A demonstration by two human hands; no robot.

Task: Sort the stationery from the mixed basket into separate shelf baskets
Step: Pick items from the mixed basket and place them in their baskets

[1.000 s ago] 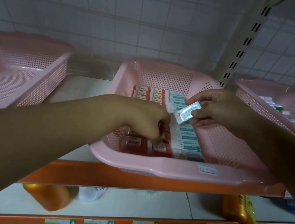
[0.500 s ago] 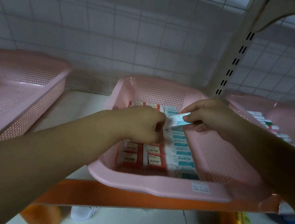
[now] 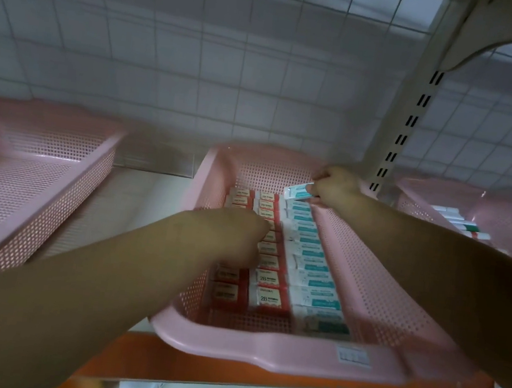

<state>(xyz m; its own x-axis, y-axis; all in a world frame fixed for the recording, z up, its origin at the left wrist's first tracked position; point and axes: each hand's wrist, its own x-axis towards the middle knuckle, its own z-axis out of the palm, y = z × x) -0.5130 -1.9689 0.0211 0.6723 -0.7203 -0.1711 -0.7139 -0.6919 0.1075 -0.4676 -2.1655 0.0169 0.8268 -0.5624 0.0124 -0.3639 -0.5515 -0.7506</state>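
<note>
A pink mesh basket (image 3: 261,352) sits on the shelf in front of me. Inside it, red-and-white eraser packs (image 3: 268,297) lie in two columns, with white-and-teal eraser packs (image 3: 313,297) in a column to their right. My right hand (image 3: 334,185) pinches one white-and-teal eraser (image 3: 296,192) at the far end of that column, near the basket's back wall. My left hand (image 3: 236,236) reaches down onto the red packs in the middle of the basket; its fingertips are hidden behind its knuckles.
A second pink basket (image 3: 40,180) stands at the left on the same shelf. A third pink basket (image 3: 503,217) at the right holds marker pens (image 3: 460,222). A slotted shelf upright (image 3: 408,122) rises behind. Orange bottles stand on the shelf below.
My right hand has carried the teal eraser from the middle of the basket toward its back end. My left hand shifted slightly backward over the red packs. The camera tilted upward.
</note>
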